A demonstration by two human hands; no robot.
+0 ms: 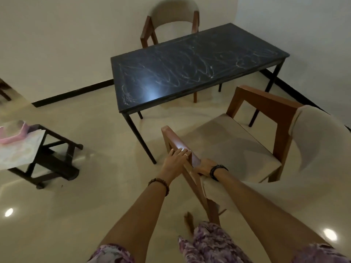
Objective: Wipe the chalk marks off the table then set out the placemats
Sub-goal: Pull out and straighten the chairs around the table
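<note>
Two hands meet on the near armrest of a wooden chair [224, 149] that stands on the floor just off the tabletop's near long edge. The left hand [175, 160] lies flat along the armrest's outer face, fingers straight and together. The right hand [204, 168] curls around the same rail from the seat side, gripping it. The step in hand appears to be shifting this chair clear of the table. It is best done by lifting slightly or sliding evenly, keeping the legs from catching the table's near corner leg. The chalk marks [186, 69] remain as pale loops and scribbles across most of the dark tabletop [262, 42], from the near left corner to the far right end. A second chair [171, 18] stands at the far long edge. On a low dark stand [57, 156] at the left lie a pink cloth [13, 135] and pale patterned sheets [19, 150], probably the placemats.
</note>
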